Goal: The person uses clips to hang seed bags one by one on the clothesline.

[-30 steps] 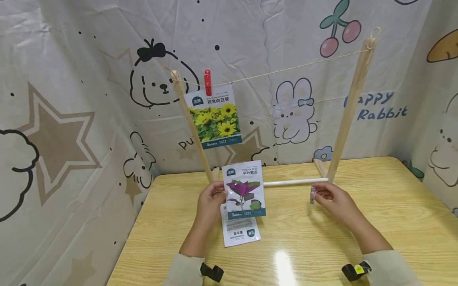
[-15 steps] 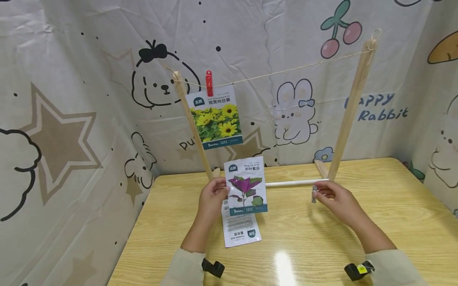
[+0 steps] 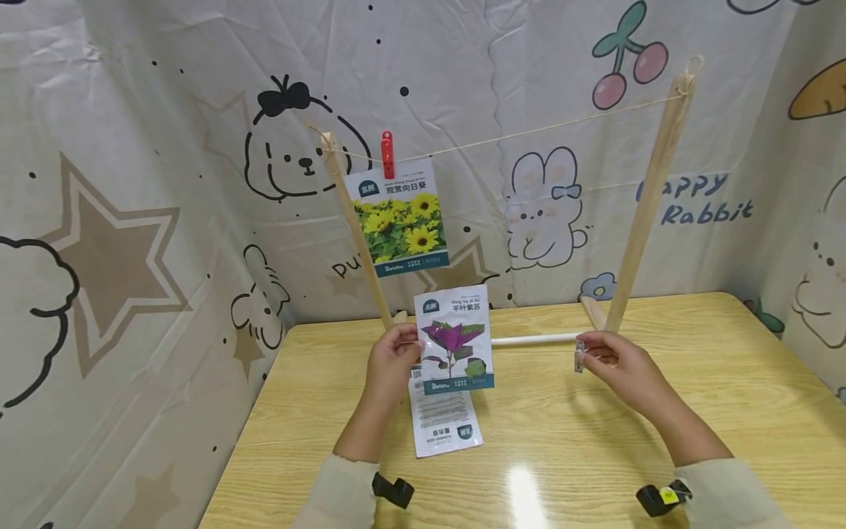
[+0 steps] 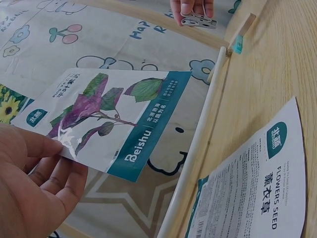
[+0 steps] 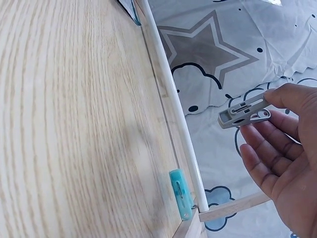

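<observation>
My left hand [image 3: 388, 371] pinches the left edge of a seed packet [image 3: 456, 342] with a purple-leaved plant on its front. The packet is held up off the table, its face toward the head camera. A small grey clothespin [image 5: 242, 111] sits between the thumb and fingers of my right hand [image 3: 624, 371], apart from the packet. Under the held packet, another seed packet [image 3: 446, 426] lies back side up on the table, its upper part hidden in the head view. A sunflower seed packet [image 3: 399, 224] hangs at the string [image 3: 529, 134], clipped by a red clothespin [image 3: 387, 154].
Two wooden posts, the left one [image 3: 360, 242] and the right one [image 3: 651, 206], carry the string. A white rod [image 3: 535, 339] runs low between them. By the foot of the right post lies a teal clothespin [image 5: 181, 194]. A printed cloth [image 3: 456, 66] hangs behind the table [image 3: 317, 411].
My left hand has raised the purple-leaved packet slightly and shifted it a little to the right. The right hand, holding the grey clothespin, has barely moved. The hanging packet stays in place.
</observation>
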Available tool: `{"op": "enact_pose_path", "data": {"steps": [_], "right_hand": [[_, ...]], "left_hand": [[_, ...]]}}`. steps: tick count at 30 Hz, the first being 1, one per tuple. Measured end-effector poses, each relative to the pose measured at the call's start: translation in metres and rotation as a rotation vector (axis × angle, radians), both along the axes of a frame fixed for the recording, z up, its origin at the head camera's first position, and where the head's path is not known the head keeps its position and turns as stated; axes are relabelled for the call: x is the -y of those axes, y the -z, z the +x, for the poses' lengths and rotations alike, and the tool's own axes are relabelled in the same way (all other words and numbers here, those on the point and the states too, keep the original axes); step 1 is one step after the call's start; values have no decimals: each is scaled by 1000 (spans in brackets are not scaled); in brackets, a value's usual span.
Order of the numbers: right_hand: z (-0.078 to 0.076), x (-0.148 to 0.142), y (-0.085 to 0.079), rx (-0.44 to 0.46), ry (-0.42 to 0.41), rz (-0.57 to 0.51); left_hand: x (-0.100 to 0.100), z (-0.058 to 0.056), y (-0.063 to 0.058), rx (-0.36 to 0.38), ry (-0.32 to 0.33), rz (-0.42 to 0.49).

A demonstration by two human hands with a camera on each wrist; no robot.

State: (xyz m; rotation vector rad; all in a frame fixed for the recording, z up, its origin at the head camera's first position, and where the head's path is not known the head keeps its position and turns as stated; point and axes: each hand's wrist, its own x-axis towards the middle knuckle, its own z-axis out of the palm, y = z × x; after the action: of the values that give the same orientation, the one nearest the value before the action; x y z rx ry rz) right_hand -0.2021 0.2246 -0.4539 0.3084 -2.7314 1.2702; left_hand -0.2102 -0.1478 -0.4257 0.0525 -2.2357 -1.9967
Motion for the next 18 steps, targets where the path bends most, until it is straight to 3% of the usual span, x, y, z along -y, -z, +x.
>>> {"op": "enact_pose_path", "data": {"steps": [10,18], "right_hand": [[-2,2,-3,-12,-8,14],[-2,5,-8,-26,-13,19]], "left_hand": [[-1,-2,-7,-12,10,-27],[-2,-4,-12,-33,25,8]]}}
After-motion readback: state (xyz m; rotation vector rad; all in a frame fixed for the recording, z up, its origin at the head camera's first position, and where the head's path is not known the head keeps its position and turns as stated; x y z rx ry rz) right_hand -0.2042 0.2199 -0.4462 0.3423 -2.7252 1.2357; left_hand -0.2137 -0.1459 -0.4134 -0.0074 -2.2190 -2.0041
